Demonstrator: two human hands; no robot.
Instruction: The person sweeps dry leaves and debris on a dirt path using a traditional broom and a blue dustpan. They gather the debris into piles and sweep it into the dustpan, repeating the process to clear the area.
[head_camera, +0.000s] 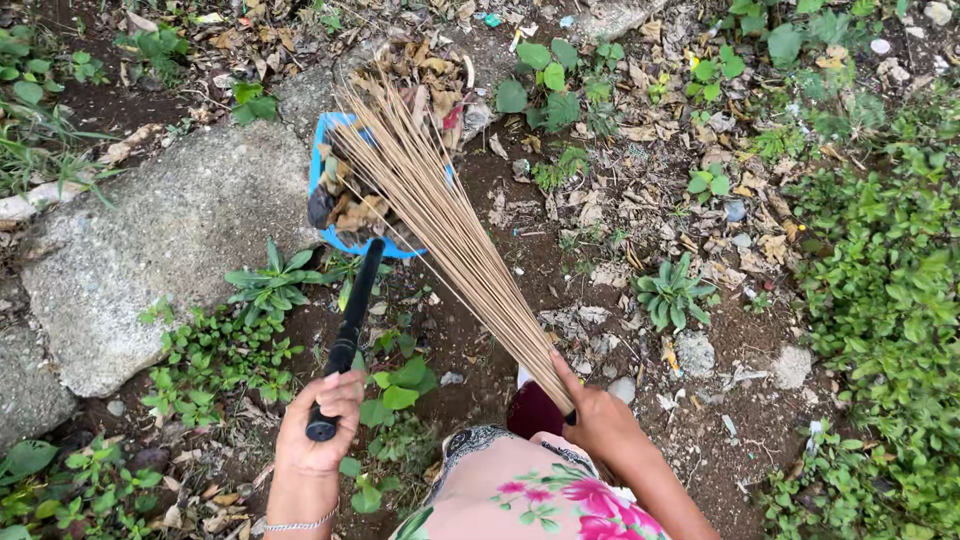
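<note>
Gripping is seen at two points: the left hand (318, 425) is curled, fingers pressed together, around the one black handle (347, 335) of a single blue dustpan (330, 180), while the right hand (597, 415) is closed on the bound end of one stick broom (440, 215). The pan, heaped with dry leaves (365, 205), is set on soil beside one grey slab (150, 250); the bristles are fanned over it.

Soft, even daylight; faint shadows, sharp focus, slight edge distortion.
</note>
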